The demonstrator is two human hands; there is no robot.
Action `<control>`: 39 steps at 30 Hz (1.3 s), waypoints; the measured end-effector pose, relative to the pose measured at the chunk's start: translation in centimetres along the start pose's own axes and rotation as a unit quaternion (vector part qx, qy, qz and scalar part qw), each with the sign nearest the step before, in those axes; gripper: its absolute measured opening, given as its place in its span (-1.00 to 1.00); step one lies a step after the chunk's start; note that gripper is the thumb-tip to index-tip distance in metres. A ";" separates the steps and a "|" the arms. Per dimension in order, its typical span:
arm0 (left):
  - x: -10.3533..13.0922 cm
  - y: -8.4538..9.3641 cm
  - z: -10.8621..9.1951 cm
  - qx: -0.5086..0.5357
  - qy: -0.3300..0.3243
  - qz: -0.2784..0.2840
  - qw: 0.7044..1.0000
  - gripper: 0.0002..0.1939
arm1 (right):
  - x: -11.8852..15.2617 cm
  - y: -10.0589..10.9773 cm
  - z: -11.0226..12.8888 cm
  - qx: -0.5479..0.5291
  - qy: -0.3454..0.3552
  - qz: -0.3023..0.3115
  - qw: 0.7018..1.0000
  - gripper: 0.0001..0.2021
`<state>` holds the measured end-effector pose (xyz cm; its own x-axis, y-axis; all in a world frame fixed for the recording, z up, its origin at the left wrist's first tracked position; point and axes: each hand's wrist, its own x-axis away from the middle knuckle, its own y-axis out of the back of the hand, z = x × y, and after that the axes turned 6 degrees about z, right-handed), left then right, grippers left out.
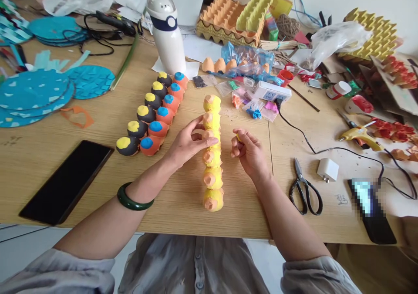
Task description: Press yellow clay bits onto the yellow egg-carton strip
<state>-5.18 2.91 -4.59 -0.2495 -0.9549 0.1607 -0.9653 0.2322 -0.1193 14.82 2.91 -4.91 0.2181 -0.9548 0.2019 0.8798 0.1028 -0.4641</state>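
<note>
A strip of egg-carton cups [214, 178], covered in yellow with bare orange-brown tips, lies lengthwise at the middle of the table. My left hand [187, 141] grips it near its upper half, thumb across the top and fingers at the left side. Right of the strip, apart from it, my right hand [247, 150] is closed with a small yellow piece [238, 137] pinched between thumb and fingers. Left of my left hand stand two joined rows of cups, one black with yellow tops [146, 113] and one orange with blue tops [165, 115].
A black tablet [67, 183] lies at the left, scissors [305, 187] and a phone [372, 211] at the right. Behind are a white bottle [168, 37], a power strip [272, 92], clay packets [253, 106] and egg trays [228, 19]. A glue gun [361, 136] rests far right.
</note>
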 end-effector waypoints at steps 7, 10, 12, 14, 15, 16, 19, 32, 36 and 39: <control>0.1 0.0 -0.2 0.001 -0.011 0.017 1.000 -0.17 | 0.3 -0.4 0.2 0.006 0.006 0.008 1.000 -0.70; 0.2 0.0 -0.1 -0.019 -0.007 0.003 1.000 -0.13 | 0.3 -0.5 0.3 0.019 -0.010 0.007 1.000 -0.69; 0.2 -0.1 0.1 -0.039 0.006 -0.002 0.999 -0.03 | 0.4 -0.5 0.2 0.031 -0.013 0.006 0.999 -0.71; 0.1 -0.2 0.3 -0.051 0.018 -0.003 0.999 0.07 | 0.4 -0.6 0.1 0.044 -0.007 0.011 0.999 -0.71; 0.1 -0.2 0.5 -0.054 0.025 -0.006 0.998 0.11 | 0.4 -0.6 0.0 0.050 -0.004 0.016 0.999 -0.71; 0.0 -0.2 0.6 -0.058 0.030 -0.013 0.998 0.12 | 0.3 -0.6 -0.1 0.053 -0.003 0.021 0.998 -0.71; -0.1 0.0 0.8 -0.091 0.028 -0.023 0.995 -0.07 | 0.2 -0.5 -0.4 0.057 -0.014 0.037 0.998 -0.71; 0.0 0.8 0.3 -0.245 -0.164 -0.123 0.948 -0.66 | 0.4 -0.5 -0.7 0.067 -0.003 0.041 0.997 -0.68; 0.9 -0.1 -0.6 -0.248 -0.206 -0.073 0.944 -0.74 | 0.7 -0.6 -0.7 0.056 -0.004 0.053 0.997 -0.70; 1.6 -0.8 -1.1 -0.289 -0.216 -0.063 0.931 -0.77 | 1.2 -0.9 -0.5 0.061 -0.015 0.086 0.994 -0.68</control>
<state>-4.86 1.42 -3.12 -0.1981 -0.9378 -0.2851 -0.8956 0.0550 0.4414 14.06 1.51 -4.72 0.3808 -0.9116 0.1545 0.8725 0.2990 -0.3864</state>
